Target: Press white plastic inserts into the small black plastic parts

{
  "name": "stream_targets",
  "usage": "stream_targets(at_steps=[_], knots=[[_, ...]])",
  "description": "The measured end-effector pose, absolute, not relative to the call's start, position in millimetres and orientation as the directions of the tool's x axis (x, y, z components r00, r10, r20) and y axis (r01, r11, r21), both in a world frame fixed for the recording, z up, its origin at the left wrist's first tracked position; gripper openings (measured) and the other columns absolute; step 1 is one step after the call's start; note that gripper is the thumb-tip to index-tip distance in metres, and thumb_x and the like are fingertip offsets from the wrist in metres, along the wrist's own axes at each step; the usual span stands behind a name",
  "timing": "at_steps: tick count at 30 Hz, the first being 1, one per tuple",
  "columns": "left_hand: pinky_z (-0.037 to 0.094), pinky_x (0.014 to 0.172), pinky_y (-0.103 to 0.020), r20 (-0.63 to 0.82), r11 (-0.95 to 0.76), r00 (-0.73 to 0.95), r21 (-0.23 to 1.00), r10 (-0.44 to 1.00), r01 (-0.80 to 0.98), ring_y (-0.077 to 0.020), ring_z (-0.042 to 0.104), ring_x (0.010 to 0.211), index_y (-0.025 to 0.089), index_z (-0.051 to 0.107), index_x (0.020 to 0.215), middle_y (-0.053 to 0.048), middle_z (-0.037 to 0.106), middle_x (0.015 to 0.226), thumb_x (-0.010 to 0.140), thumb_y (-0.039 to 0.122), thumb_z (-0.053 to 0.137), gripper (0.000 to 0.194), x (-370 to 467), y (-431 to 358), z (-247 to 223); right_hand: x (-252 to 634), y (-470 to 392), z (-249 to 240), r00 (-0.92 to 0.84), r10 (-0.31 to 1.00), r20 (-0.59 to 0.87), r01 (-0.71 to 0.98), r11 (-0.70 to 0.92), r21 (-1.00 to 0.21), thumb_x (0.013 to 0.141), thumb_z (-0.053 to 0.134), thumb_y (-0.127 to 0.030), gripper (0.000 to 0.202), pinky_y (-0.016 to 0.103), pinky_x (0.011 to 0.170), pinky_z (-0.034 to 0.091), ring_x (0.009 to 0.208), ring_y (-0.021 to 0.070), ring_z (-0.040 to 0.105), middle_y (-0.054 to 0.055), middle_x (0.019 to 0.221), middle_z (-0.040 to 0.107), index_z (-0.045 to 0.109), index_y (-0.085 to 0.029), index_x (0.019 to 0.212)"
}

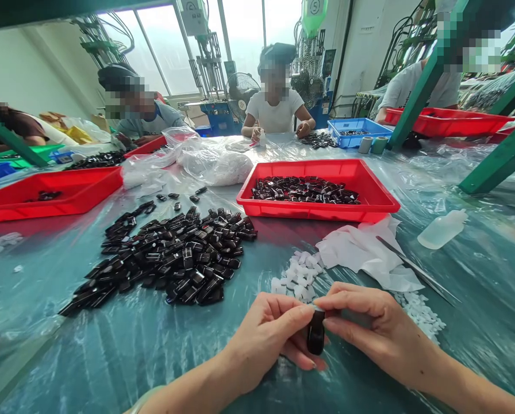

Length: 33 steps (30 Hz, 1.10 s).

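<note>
A small, glossy black plastic piece (315, 334) stands upright between my two hands, just above the table. My left hand (271, 333) is closed on it, thumb at its upper left side and the other fingers behind and below. From the right, my right hand (372, 328) pinches its top end with thumb and index finger. A pale bit shows at that top end, mostly covered by fingertips. Beyond my hands lie a pile of small white pieces (298, 273) and a crumpled white cloth or sheet (365, 253). More white bits (420, 313) lie partly behind my right hand.
A large heap of black pieces (175, 253) spreads at left. Red trays (318, 213) hold more. Tweezers (417, 269) and a translucent bottle (442, 229) lie at right. Green posts (432, 75) rise from the plastic-covered table. Several co-workers (275, 103) sit opposite.
</note>
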<state>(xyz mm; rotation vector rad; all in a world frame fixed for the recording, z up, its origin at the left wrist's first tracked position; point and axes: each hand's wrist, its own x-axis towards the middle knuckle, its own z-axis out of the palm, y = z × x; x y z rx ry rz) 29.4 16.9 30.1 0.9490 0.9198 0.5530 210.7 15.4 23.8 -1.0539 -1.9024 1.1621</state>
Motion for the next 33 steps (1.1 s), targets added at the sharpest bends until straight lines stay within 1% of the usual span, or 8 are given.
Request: stream_targets(at_steps=[4, 8, 13, 16, 20, 27, 30, 33], knots=[[0.046, 0.048, -0.015, -0.430, 0.520, 0.523, 0.853, 0.736, -0.031, -0.0148, 0.065, 0.058, 0.007, 0.066, 0.075, -0.008, 0.063, 0.066, 0.080, 0.040, 0.050, 0.037, 28.7, 16.7, 31.1, 210.7, 15.5, 24.7, -0.456, 0.880, 0.133, 0.269, 0.279, -0.922, 0.083, 0.052, -0.020, 0.018, 0.022, 0.062, 0.044, 0.066, 0.0111, 0.055, 0.001, 0.072, 0.056, 0.066, -0.021, 0.094], [0.046, 0.048, -0.015, -0.436, 0.528, 0.521, 0.849, 0.734, -0.033, -0.0142, 0.065, 0.058, 0.007, 0.065, 0.075, -0.008, 0.064, 0.068, 0.080, 0.040, 0.050, 0.037, 28.7, 17.2, 30.8, 210.9, 13.9, 25.5, -0.452, 0.883, 0.124, 0.287, 0.276, -0.917, 0.083, 0.052, -0.019, 0.017, 0.022, 0.061, 0.045, 0.066, 0.0113, 0.055, 0.001, 0.072, 0.057, 0.066, -0.020, 0.091], [0.046, 0.047, -0.015, -0.441, 0.508, 0.496, 0.861, 0.748, 0.000, -0.0126, 0.064, 0.055, 0.009, 0.063, 0.075, -0.004, 0.063, 0.066, 0.070, 0.033, 0.064, 0.025, 28.8, 18.7, 28.9, 210.9, 14.2, 22.0, -0.421, 0.896, 0.142, 0.350, 0.305, -0.886, 0.083, 0.051, -0.024, 0.015, 0.024, 0.061, 0.046, 0.066, 0.0129, 0.055, 0.002, 0.072, 0.058, 0.065, -0.018, 0.085], [0.046, 0.045, -0.015, -0.429, 0.473, 0.455, 0.881, 0.780, 0.019, -0.0123, 0.063, 0.052, 0.009, 0.063, 0.076, -0.004, 0.063, 0.063, 0.067, 0.033, 0.067, 0.026, 28.7, 21.9, 30.9, 211.0, 16.5, 16.4, -0.373, 0.918, 0.132, 0.381, 0.282, -0.880, 0.083, 0.051, -0.027, 0.017, 0.026, 0.065, 0.048, 0.071, 0.0150, 0.057, 0.003, 0.077, 0.062, 0.063, -0.018, 0.091], [0.045, 0.045, -0.014, -0.378, 0.385, 0.343, 0.922, 0.860, 0.049, -0.0104, 0.062, 0.051, 0.008, 0.064, 0.077, -0.005, 0.065, 0.067, 0.069, 0.034, 0.064, 0.026, 27.4, 29.0, 40.9, 211.8, 18.3, 11.5, -0.335, 0.935, 0.121, 0.396, 0.256, -0.882, 0.083, 0.051, -0.029, 0.021, 0.027, 0.068, 0.050, 0.079, 0.0175, 0.061, 0.004, 0.087, 0.066, 0.062, -0.018, 0.096], [0.047, 0.045, -0.018, -0.291, 0.262, 0.289, 0.955, 0.912, 0.136, -0.0101, 0.059, 0.047, 0.007, 0.062, 0.073, -0.003, 0.061, 0.059, 0.067, 0.023, 0.067, 0.018, 40.4, 54.9, 75.9, 212.4, 14.6, 11.0, -0.381, 0.906, 0.185, 0.454, 0.358, -0.816, 0.083, 0.049, -0.030, 0.023, 0.028, 0.065, 0.050, 0.072, 0.0173, 0.061, 0.004, 0.082, 0.067, 0.063, -0.017, 0.097], [0.049, 0.050, -0.019, -0.202, 0.168, 0.230, 0.973, 0.952, 0.160, -0.0082, 0.058, 0.047, 0.007, 0.061, 0.073, 0.000, 0.058, 0.058, 0.072, 0.016, 0.062, 0.009, 55.3, 86.0, 90.7, 213.5, 15.8, 8.4, -0.388, 0.894, 0.223, 0.475, 0.401, -0.783, 0.082, 0.050, -0.032, 0.025, 0.028, 0.063, 0.051, 0.071, 0.0183, 0.062, 0.003, 0.079, 0.067, 0.064, -0.018, 0.097], [0.050, 0.060, -0.021, -0.106, 0.072, 0.173, 0.979, 0.979, 0.192, -0.0069, 0.058, 0.056, 0.007, 0.060, 0.084, 0.000, 0.059, 0.067, 0.079, 0.016, 0.057, 0.011, 67.6, 122.6, 103.7, 215.9, 19.5, 5.5, -0.382, 0.891, 0.245, 0.501, 0.422, -0.756, 0.080, 0.051, -0.034, 0.025, 0.028, 0.059, 0.051, 0.069, 0.0194, 0.064, 0.003, 0.076, 0.068, 0.066, -0.019, 0.094]])
